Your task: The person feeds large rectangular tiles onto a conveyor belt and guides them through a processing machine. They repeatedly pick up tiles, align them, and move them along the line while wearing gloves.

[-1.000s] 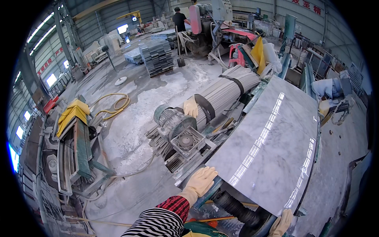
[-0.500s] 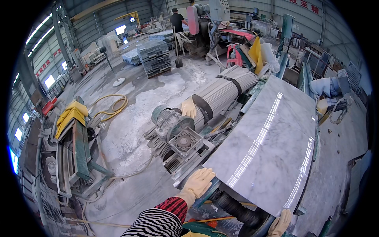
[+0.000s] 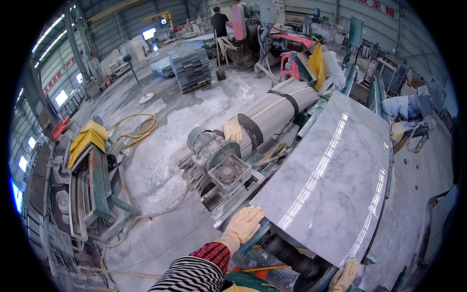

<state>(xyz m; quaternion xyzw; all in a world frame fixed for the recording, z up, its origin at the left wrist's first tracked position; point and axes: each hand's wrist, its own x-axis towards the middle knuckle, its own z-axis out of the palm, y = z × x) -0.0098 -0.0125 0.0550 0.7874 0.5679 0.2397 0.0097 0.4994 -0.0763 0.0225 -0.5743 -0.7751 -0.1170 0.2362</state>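
A polished white slab with grey veins [image 3: 335, 170] lies on a roller bench in front of me and to the right. My left hand [image 3: 245, 224], in a cream rubber glove, rests with fingers laid out on the bench's green end frame [image 3: 258, 238], beside the slab's near left corner. At the near right corner, my right hand [image 3: 344, 276] wears a matching glove; its fingers are extended against the slab's edge. Neither hand grasps anything. Between them, under the slab's near end, is a dark ribbed roller [image 3: 287, 253].
Left of the slab sit a dusty motor with gearbox [image 3: 219, 155] and a strapped bundle of grey strips [image 3: 277, 109], an empty glove [image 3: 232, 130] lying on it. Farther off are a yellow hose [image 3: 141, 129], stacked stone pieces [image 3: 189, 70] and a person [image 3: 220, 23] near a machine.
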